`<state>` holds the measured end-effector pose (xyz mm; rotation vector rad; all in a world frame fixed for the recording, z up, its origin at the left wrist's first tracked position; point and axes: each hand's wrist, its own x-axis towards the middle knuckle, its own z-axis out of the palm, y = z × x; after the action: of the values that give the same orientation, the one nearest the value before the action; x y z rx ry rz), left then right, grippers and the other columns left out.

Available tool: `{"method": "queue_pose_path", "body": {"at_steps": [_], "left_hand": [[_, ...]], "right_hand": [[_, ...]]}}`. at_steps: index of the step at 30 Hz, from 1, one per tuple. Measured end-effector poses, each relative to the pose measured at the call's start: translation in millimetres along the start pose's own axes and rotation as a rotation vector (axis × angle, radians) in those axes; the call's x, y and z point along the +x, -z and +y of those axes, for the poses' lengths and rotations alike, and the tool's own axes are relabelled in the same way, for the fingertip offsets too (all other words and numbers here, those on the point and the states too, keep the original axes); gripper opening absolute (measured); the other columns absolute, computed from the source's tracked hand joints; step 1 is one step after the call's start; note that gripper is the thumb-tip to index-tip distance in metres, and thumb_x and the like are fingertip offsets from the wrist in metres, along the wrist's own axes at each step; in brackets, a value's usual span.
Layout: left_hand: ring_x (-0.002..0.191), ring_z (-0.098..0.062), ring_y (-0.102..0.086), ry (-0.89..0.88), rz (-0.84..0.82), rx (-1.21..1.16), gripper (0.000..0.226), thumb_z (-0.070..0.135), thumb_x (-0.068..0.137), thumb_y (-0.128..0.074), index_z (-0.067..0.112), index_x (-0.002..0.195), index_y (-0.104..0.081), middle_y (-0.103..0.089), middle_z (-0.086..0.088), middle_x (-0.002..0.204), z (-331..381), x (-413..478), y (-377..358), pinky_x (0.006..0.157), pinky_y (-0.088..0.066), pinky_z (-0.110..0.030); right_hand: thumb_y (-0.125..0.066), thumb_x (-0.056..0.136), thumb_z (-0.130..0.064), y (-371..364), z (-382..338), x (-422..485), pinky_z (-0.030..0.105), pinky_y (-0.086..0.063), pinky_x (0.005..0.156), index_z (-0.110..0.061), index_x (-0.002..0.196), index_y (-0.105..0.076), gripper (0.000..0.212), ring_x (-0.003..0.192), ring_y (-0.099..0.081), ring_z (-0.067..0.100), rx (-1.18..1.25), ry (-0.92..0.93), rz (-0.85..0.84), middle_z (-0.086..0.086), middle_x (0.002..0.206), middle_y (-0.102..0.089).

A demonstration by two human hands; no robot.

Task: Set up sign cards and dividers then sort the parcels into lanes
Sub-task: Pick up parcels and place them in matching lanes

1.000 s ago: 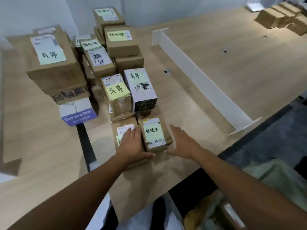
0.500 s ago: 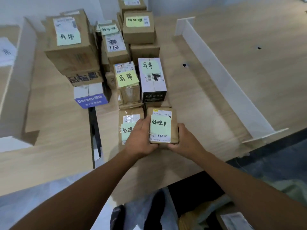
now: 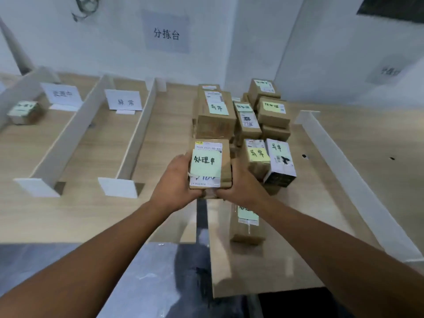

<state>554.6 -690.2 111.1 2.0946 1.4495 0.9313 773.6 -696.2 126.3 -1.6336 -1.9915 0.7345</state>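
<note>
The light wood-grain tabletop is made of two slabs with a dark gap running between them toward the near edge, and a grey floor shows below. Behind it rise white walls; a paper wall sign reading 分拣台 hangs on the middle one, and a second, blurred sheet is on the wall to the right. On the left slab, white dividers stand upright and mark off lanes that run back to the wall. Sign cards stand at the far ends: one sign card reads 异常, while the other sign card beside it is too blurred to read. A small parcel with a green note sits in the far-left lane. On the right slab another long divider runs front to back, and a pile of parcels with green and yellow notes is stacked between it and the gap. A lone parcel lies nearer the front edge. The held parcel, noted 处理中, is held up in front of the pile, above the gap. The left hand grips its left side and the right hand its right, fingers curled around the edges.
</note>
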Motion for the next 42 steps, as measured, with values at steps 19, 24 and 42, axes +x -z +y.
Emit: {"method": "queue_pose_path", "body": {"at_steps": [19, 24, 42], "left_hand": [[0.123, -0.009, -0.054, 0.283, 0.364, 0.12, 0.101, 0.049, 0.063, -0.09, 0.038, 0.146, -0.032, -0.052, 0.012, 0.138, -282.4, -139.8, 395.3, 0.084, -0.051, -0.033], [0.13, -0.01, -0.05, 0.324, 0.363, 0.135, 0.105, 0.046, 0.065, -0.091, 0.032, 0.152, -0.032, -0.051, 0.008, 0.144, -373.5, -111.7, 446.6, 0.097, -0.053, -0.038], [0.128, -0.008, -0.047, 0.341, 0.049, -0.071, 0.124, 0.032, 0.067, -0.095, 0.026, 0.161, -0.014, -0.04, 0.002, 0.152, -624.7, 97.1, 504.1, 0.097, -0.048, -0.028]], "right_hand": [[-0.086, 0.076, -0.041, -327.0, -401.3, 145.6, 0.045, -0.056, 0.07, 0.002, 0.117, -0.048, 0.07, 0.083, -0.063, 0.035, -0.033, 0.489, -0.023, 0.014, 0.1, -0.063], [-0.085, 0.07, -0.046, -404.3, -445.6, 228.6, 0.045, -0.056, 0.071, -0.018, 0.114, -0.038, 0.07, 0.088, -0.067, 0.028, 0.04, 0.381, -0.145, 0.004, 0.111, -0.064], [-0.086, 0.072, -0.049, -514.1, -478.3, 489.2, 0.032, -0.056, 0.082, -0.02, 0.131, -0.036, 0.083, 0.106, -0.067, 0.016, 0.058, 0.023, -0.186, -0.006, 0.128, -0.058]]}}
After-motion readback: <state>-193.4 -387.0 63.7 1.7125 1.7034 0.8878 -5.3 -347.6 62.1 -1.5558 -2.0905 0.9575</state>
